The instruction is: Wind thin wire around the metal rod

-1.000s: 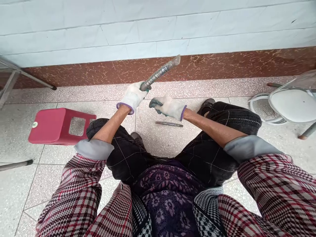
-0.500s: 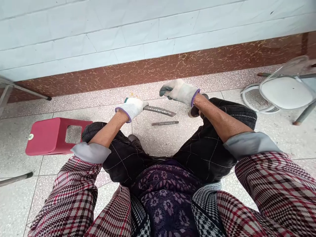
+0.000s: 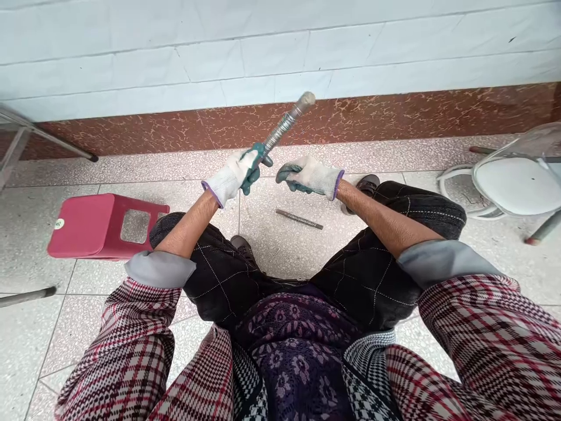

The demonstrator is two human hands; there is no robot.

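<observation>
My left hand [image 3: 239, 172], in a white glove with a green coated palm, is closed round a wire-wrapped rod [image 3: 283, 130]. The rod tilts up to the right, its pale blunt end before the wall's brown base; coils of shiny wire circle its middle. Its lower end is hidden in the glove. To the right, apart from the rod, hovers my right hand [image 3: 309, 176] in a matching glove. Its fingers are curled together; what they hold, if anything, I cannot make out. A thin dark stick [image 3: 299, 219] with a patterned middle lies on the floor below.
A red plastic stool [image 3: 87, 227] lies on its side at the left. At the right stands a white round-seated chair [image 3: 517, 184]. The tiled wall [image 3: 280, 52] rises close in front. Metal legs [image 3: 65, 143] of furniture show at the left edge.
My left hand has turned and swung the rod from nearly level to pointing up to the right. My right hand stays curled at about the same place. The view has shifted slightly.
</observation>
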